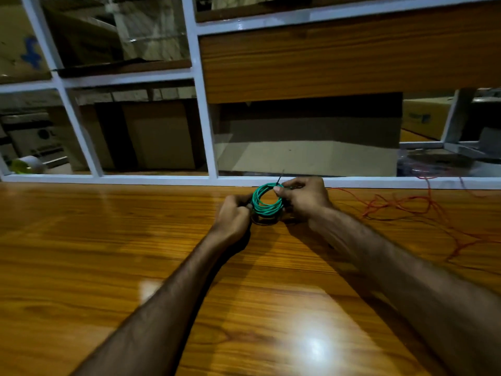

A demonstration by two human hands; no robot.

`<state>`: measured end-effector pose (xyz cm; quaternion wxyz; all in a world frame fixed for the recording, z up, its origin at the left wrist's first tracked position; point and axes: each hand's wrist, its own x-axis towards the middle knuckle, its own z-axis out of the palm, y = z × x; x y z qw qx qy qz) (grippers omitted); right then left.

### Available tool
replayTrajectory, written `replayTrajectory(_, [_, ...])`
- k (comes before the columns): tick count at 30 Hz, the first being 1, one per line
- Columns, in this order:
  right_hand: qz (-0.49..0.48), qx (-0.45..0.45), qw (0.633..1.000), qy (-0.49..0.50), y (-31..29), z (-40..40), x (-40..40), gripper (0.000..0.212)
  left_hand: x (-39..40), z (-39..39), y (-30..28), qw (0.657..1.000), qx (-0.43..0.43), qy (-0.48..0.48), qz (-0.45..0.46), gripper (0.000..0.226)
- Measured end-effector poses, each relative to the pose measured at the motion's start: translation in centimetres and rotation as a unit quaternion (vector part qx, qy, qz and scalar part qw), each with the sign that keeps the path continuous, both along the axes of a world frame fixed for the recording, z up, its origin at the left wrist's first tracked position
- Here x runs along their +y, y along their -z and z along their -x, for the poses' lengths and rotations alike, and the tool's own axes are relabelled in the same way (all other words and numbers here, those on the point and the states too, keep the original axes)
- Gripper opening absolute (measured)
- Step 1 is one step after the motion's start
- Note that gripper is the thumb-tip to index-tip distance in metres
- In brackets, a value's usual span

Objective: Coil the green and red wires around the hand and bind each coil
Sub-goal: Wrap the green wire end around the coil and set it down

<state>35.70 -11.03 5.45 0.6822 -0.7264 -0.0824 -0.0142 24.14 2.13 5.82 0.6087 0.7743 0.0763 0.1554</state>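
Observation:
A green wire coil (264, 206) of several loops stands almost upright just above the wooden table (108, 253), near its far edge. My left hand (234, 213) grips the coil's left side with curled fingers. My right hand (303, 195) pinches the coil's upper right part, where a thin dark tie (280, 178) sticks up. The red wire (406, 207) lies loose and tangled on the table to the right of my right hand, uncoiled.
A white-framed glass partition (206, 131) rises along the table's far edge, with cardboard boxes behind it. A roll of tape (27, 164) sits behind the glass at far left. A clear bag of red wire (423, 164) lies at the right, by the frame.

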Motion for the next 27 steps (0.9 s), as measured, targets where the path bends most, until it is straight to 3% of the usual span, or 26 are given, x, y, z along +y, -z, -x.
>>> replayTrajectory(3, [0.052,0.025,0.998,-0.029,-0.9,-2.0,1.7,0.022,1.7,-0.6,0.7,0.996,0.010,-0.038,-0.083,0.027])
replayTrajectory(6, [0.083,0.029,0.995,-0.049,-1.3,-4.4,3.0,0.019,3.5,-1.9,2.3,0.983,0.010,-0.093,-0.155,0.047])
replayTrajectory(8, [0.096,0.033,0.994,-0.048,-1.6,-5.7,3.6,0.017,3.9,-2.6,2.8,0.980,0.008,-0.121,-0.156,0.053])
replayTrajectory(20, [0.187,0.104,0.976,-0.043,-1.6,-10.6,5.4,0.022,3.9,-4.0,2.4,0.982,0.025,-0.132,-0.133,0.037])
replayTrajectory(27, [0.287,0.029,0.957,-0.016,-1.2,-11.0,5.4,0.029,3.8,-4.0,2.6,0.982,0.018,-0.123,-0.143,0.034])
